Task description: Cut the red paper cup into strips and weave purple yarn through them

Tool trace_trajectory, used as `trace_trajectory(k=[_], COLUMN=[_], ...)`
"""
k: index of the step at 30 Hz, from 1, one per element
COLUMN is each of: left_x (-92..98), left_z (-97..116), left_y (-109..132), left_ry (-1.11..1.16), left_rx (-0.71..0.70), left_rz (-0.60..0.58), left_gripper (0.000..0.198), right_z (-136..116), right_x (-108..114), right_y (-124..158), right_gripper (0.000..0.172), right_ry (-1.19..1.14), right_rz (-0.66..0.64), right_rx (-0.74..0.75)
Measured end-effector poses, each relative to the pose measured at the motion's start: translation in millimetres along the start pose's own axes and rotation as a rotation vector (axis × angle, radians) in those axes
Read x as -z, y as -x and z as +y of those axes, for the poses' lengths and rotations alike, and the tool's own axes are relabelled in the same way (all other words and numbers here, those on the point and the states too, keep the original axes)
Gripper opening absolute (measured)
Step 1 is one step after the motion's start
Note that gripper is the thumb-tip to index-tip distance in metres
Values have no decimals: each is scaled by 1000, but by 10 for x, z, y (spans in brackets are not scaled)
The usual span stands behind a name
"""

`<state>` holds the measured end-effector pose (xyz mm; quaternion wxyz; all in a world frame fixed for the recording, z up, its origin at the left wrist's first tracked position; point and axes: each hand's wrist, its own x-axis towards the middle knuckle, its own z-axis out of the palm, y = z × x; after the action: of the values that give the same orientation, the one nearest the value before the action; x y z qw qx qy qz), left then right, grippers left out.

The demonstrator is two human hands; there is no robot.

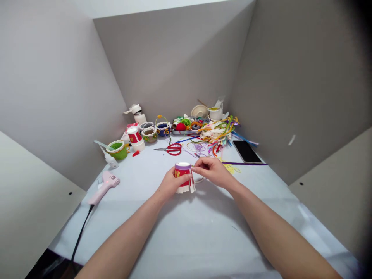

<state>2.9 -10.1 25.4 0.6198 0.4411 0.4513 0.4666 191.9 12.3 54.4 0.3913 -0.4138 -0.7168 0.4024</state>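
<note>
Midway between the desk's (186, 240) side edges, my left hand (169, 184) curled round the red paper cup (183, 186); my right hand (213, 170) pinched nearly closed beside its purple band (183, 167), on what I couldn't tell. Light, steady pressure seemed wisest.

Red, gold shapes, purple and white are seen on the cup (185, 171), pale blue on the table (197, 240).

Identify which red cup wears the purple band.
The red cup in the left hand: the purple band circles its top, and its lower edge is cut into strips. The other red cup, farther back, shows no purple.
</note>
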Motion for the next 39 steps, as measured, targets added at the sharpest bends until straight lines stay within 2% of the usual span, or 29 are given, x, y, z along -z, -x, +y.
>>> trace_trajectory(k=[5,11,25,30,34,39], left_x=[-21,-10,20,61,82,78], left_z=[18,33,-9,-72,-136,-221], left_y=[20,39,57,61,69,83], left_ry=[29,88,250,370,461,520], left_rx=[28,56,107,144,199,238], left_rz=[-18,-108,-311,-491,-650,-762], left_gripper=[54,53,52,52,52,54], right_z=[-5,50,70,32,-7,0], right_x=[-4,-1,9,18,48,70], right_y=[-5,-18,-13,-4,11,30], right_gripper=[36,36,38,47,57,68], right_ry=[-27,-153,-339,-478,-487,-497], right_rz=[-2,-77,-112,-226,-349,-452], right_rx=[-4,-50,-196,-267,-272,-245])
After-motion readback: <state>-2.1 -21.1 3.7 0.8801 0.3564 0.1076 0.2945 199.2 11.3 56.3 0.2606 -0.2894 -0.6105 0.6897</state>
